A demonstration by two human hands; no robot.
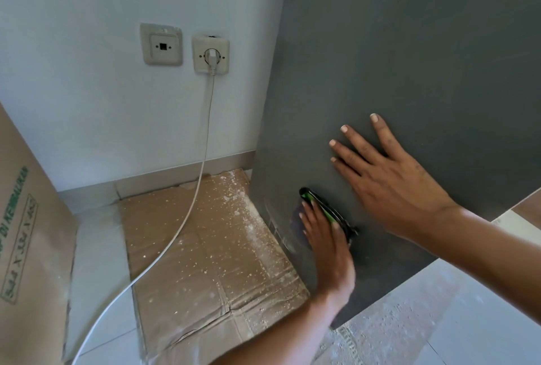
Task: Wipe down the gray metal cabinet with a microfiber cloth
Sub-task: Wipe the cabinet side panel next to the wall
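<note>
Far left, a tall brown cardboard box w/ green printed lettering (20,233) leans in, cut off by the frame edge so the text is only partly readable. Next, on the pale wall (87,86): a beige square data socket plate (161,47) and, just beside it, a beige power outlet (210,55) w/ a white plug (211,61) in it; its white cable (202,159) hangs down, crosses a flattened brown cardboard sheet speckled w/ white dust (210,253) on the light tiled floor (99,262) and runs out of the frame at the bottom left. Right of that stands the gray metal cabinet (409,57), its flat side panel filling the right half; top and right part are cut off, and its foot meets the cardboard and floor. Low on that panel, near the bottom front corner, sits the dark microfiber cloth w/ green edging (325,212), folded or bunched, mostly hidden under the left hand (325,247); exact shape hard to make out. Left-hand fingers lie straight and close together, pressing the cloth flat vs. the panel; thumb not visible. A faint smear mark shows on the panel just left of the cloth. Above and to the right, the right hand (392,186) lies flat on the panel, fingers spread apart, holding nothing; thumb hidden behind the palm. Both forearms enter from the bottom right, bare. Floor beside the cabinet foot looks dusty.
</note>
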